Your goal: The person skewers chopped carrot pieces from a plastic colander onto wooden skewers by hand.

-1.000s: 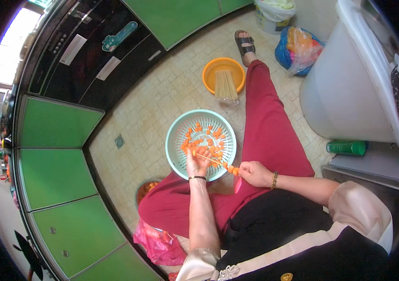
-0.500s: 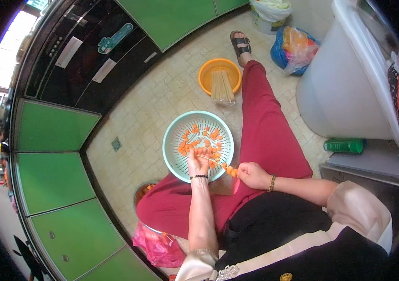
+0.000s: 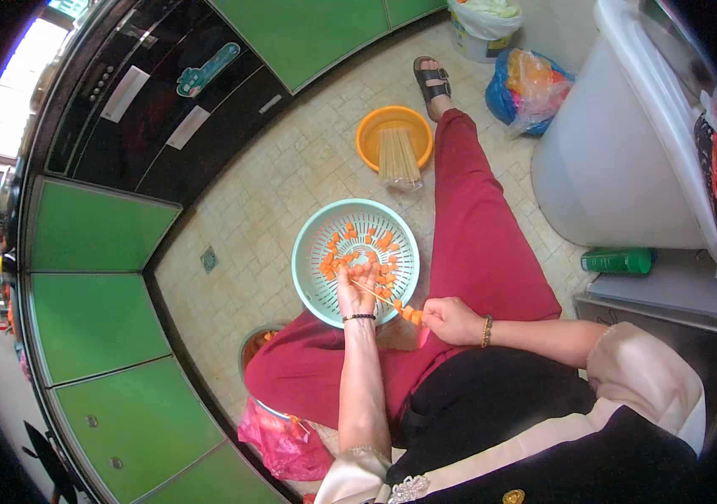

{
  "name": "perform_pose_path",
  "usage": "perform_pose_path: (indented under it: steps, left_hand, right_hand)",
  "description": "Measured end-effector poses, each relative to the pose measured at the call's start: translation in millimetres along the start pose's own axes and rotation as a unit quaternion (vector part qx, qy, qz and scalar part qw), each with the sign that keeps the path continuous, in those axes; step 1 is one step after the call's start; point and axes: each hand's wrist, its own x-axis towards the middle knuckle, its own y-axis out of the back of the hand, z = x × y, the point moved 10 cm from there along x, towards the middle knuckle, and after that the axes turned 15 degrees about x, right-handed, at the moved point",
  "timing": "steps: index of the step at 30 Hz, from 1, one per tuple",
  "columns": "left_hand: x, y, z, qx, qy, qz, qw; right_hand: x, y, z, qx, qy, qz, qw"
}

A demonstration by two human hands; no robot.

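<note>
My right hand [image 3: 451,320] is closed around one end of a thin skewer [image 3: 367,290], with several orange chunks [image 3: 407,312] threaded beside the fingers. Over the near side of a pale green colander [image 3: 311,301], my left hand [image 3: 356,290] is turned palm up, fingers curled at the skewer's other end. Whether a chunk is between those fingers is too small to tell. Loose orange pieces [image 3: 350,231] lie in the colander.
Beyond the colander, an orange basin [image 3: 364,151] holds a bundle of thin sticks [image 3: 398,158]. A metal bowl [image 3: 249,345] and a pink bag [image 3: 283,445] are by my left knee. A white tub [image 3: 611,151] stands at the right, near a green canister [image 3: 617,260].
My right hand and the threaded chunks have shifted slightly left and down. The skewer now slopes more steeply, and the left hand stays over the colander.
</note>
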Motion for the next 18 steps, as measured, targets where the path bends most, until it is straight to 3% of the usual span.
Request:
perform_pose_path:
  steps: [3, 18]
  left_hand:
    - [-1, 0, -1, -0.002, -0.002, 0.02, 1.0]
    - [-26, -43, -38, 0.065, 0.024, -0.069, 0.995]
  right_hand:
    - [0, 3, 2, -0.01, 0.0, 0.013, 1.0]
    - [10, 6, 10, -0.006, 0.007, 0.051, 0.999]
